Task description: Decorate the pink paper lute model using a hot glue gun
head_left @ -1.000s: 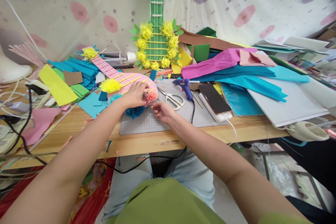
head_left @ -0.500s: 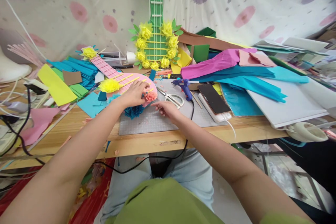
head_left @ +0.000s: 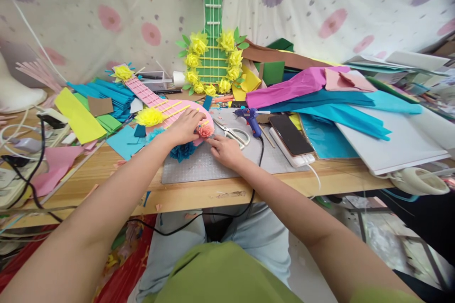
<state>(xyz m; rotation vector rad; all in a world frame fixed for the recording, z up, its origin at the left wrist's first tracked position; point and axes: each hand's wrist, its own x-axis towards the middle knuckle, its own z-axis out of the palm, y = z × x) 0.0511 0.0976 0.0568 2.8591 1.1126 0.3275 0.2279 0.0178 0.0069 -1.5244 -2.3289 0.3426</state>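
Head: left hand (head_left: 187, 126) palm down

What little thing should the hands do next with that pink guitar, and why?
Maybe gently press the coral flower with the right hand. That hand's fingertips are right beside the flower, which sits by the pink guitar's rounded end, and the left hand lies over the guitar, so it could help steady it.

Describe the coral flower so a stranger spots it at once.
On the wooden table, a pink toy guitar lies before the upright green guitar. At the pink one's rounded end, between the left hand and right hand, sits a ruffled coral flower. Its color sets it apart from the dark blue flower and yellow flower farther left.
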